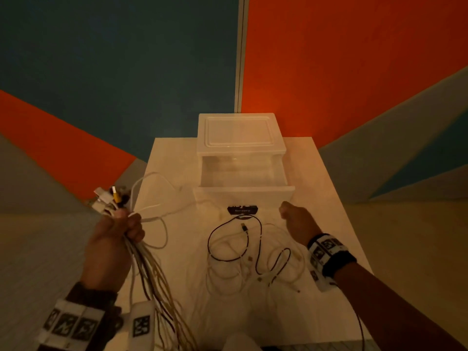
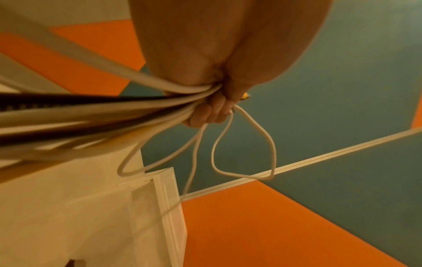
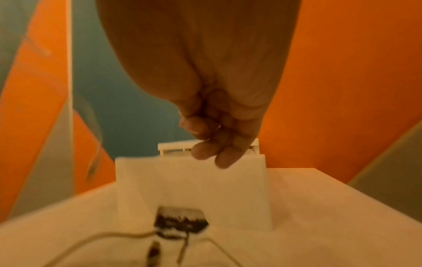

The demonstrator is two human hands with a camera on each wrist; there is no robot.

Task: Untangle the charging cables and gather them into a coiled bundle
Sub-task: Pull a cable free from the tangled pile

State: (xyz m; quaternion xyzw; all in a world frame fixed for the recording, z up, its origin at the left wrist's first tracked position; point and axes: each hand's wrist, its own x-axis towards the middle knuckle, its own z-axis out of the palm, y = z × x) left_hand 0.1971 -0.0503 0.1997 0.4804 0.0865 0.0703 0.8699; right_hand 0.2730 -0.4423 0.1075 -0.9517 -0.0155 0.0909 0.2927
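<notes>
1. Cables (image 1: 149, 269) hang as a thick bunch from the left hand (image 1: 114, 239), which is raised off the table's left edge with its fingers wrapped tight around them; plug ends (image 1: 111, 198) stick up above the fist.
2. Only the left wrist view shows the curled fingers (image 2: 210, 113) from underneath, with white loops (image 2: 244, 150) dangling below them.
3. More loose cables (image 1: 253, 259), white and dark, lie tangled on the white table (image 1: 329, 188) between the two arms, near a small black label (image 1: 242, 210).
4. A clear plastic drawer box (image 1: 240, 138) stands at the table's far end, its drawer pulled out.
5. The right hand (image 1: 296, 221) hovers above the table just before the drawer, palm down.
6. From the right wrist view, its fingers (image 3: 205, 148) curl loosely inward and hold nothing.
</notes>
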